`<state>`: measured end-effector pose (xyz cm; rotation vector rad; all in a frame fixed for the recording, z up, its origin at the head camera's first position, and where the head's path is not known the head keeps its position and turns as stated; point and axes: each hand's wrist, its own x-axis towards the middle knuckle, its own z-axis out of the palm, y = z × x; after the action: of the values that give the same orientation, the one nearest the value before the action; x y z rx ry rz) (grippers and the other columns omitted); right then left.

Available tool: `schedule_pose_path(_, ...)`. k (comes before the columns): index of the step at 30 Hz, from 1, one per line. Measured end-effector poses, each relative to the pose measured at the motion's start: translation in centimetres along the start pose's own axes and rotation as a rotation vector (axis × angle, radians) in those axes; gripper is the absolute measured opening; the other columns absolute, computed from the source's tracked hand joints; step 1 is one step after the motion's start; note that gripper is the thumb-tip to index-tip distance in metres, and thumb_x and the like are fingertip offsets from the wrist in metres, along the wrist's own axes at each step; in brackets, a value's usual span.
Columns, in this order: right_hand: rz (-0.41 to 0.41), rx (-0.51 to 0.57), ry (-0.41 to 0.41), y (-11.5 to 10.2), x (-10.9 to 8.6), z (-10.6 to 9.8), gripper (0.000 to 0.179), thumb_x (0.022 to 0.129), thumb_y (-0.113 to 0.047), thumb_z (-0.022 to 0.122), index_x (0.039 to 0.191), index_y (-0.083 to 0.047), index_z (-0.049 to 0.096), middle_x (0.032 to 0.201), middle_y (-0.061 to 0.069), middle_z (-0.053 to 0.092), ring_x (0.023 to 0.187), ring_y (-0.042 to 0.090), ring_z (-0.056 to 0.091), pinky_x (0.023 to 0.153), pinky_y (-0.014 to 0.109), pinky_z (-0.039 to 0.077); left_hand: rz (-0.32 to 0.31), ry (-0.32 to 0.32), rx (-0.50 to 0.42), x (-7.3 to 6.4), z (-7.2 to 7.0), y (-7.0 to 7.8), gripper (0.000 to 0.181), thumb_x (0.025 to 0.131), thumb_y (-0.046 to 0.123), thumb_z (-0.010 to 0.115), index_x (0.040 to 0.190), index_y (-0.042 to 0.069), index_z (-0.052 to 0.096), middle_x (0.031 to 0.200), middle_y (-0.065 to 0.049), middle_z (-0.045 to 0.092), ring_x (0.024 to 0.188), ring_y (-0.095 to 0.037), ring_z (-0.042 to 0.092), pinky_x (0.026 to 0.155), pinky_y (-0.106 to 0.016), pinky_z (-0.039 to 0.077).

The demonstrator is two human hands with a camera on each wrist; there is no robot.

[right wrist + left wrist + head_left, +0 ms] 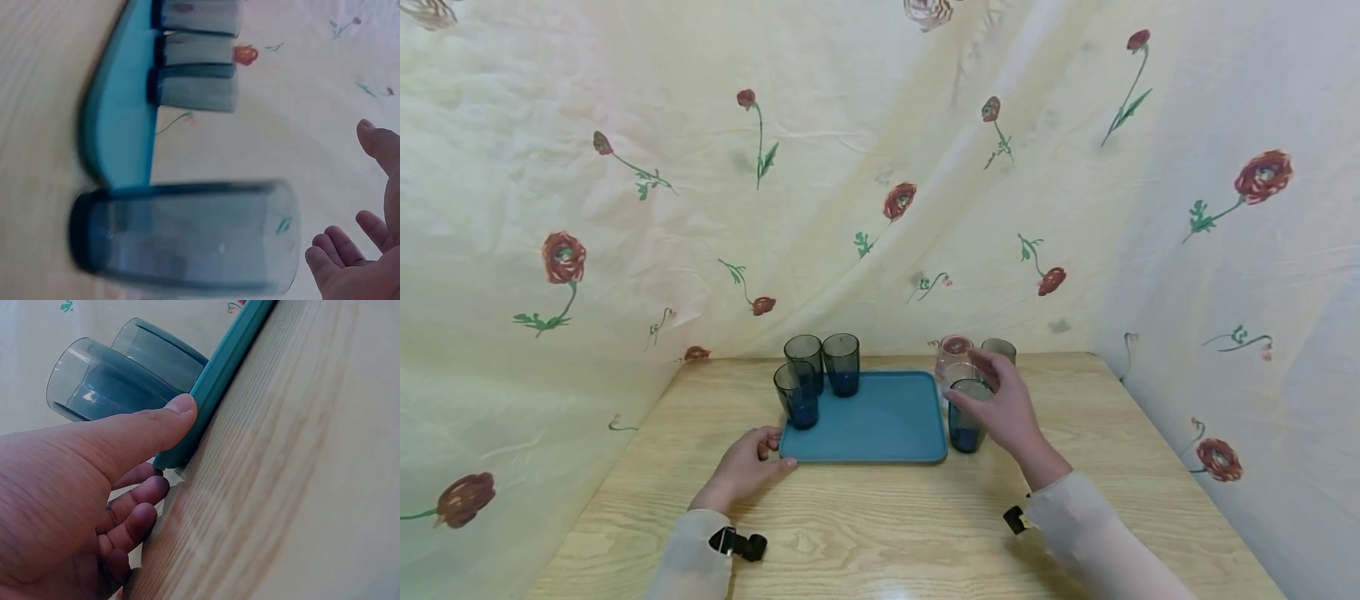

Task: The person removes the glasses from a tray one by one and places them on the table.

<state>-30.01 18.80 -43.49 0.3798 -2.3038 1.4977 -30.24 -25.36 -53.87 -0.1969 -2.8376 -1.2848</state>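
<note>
A blue rectangular tray (pixel 880 425) lies on the table. My left hand (pixel 748 467) holds its near left corner, with the thumb on the rim (pixel 181 440) and the fingers curled at the side. Three smoky blue drinking glasses (pixel 842 367) stand upright on the tray's left part. Just off the tray's right edge stands another smoky blue glass (pixel 964 429), upright on the table. My right hand (pixel 1007 408) is over it with thumb and fingers spread; in the right wrist view a gap shows between the fingers (pixel 340 250) and the glass's rim.
Behind the right hand, clear glass (pixel 951 354) and another smoky glass (pixel 1000 348) stand at the table's back, partly hidden. The wooden table (pixel 865 533) meets a flower-printed cloth (pixel 820 217) at the back and sides.
</note>
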Motion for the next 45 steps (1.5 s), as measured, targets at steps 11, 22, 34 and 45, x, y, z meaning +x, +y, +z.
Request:
schedule_pose_path(11, -0.118, 0.112, -0.087, -3.1, 1.7, 4.4, 0.066, 0.089, -0.015, 0.087, 0.144, -0.006, 0.053, 0.147, 0.014, 0.052, 0.141, 0.031, 0.048, 0.116, 0.047, 0.038, 0.007, 0.007, 0.001, -0.2, 0.0, 0.1, 0.063, 0.087, 0.033, 0.089, 0.140, 0.010, 0.064, 0.105, 0.000, 0.058, 0.089, -0.019, 0.047, 0.078, -0.039, 0.040)
schedule_pose_path(22, -0.024, 0.148, -0.173, -3.4, 2.8, 8.9, 0.067, 0.088, -0.021, 0.088, 0.146, -0.014, 0.055, 0.142, 0.004, 0.058, 0.134, 0.025, 0.054, 0.114, 0.041, 0.041, 0.002, 0.010, -0.002, 0.0, 0.1, 0.0, 0.064, 0.087, 0.032, 0.089, 0.142, 0.010, 0.063, 0.104, 0.000, 0.058, 0.087, -0.019, 0.047, 0.078, -0.039, 0.040)
schedule_pose_path(34, 0.044, 0.223, -0.213, -2.3, 3.9, 11.5, 0.068, 0.089, -0.019, 0.087, 0.147, -0.014, 0.053, 0.142, 0.006, 0.057, 0.136, 0.029, 0.053, 0.114, 0.045, 0.041, 0.008, 0.007, -0.008, 0.1, 0.0, 0.1, 0.063, 0.087, 0.033, 0.088, 0.141, 0.010, 0.063, 0.104, 0.000, 0.057, 0.086, -0.019, 0.047, 0.077, -0.039, 0.040)
schedule_pose_path(45, 0.112, 0.181, -0.253, -1.4, 4.7, 14.2, 0.075, 0.086, -0.025, 0.090, 0.150, -0.012, 0.052, 0.146, 0.010, 0.056, 0.136, 0.030, 0.053, 0.115, 0.044, 0.040, -0.003, 0.008, -0.010, 0.0, 0.0, 0.3, 0.062, 0.087, 0.031, 0.089, 0.140, 0.010, 0.064, 0.105, 0.000, 0.058, 0.087, -0.019, 0.047, 0.077, -0.039, 0.040)
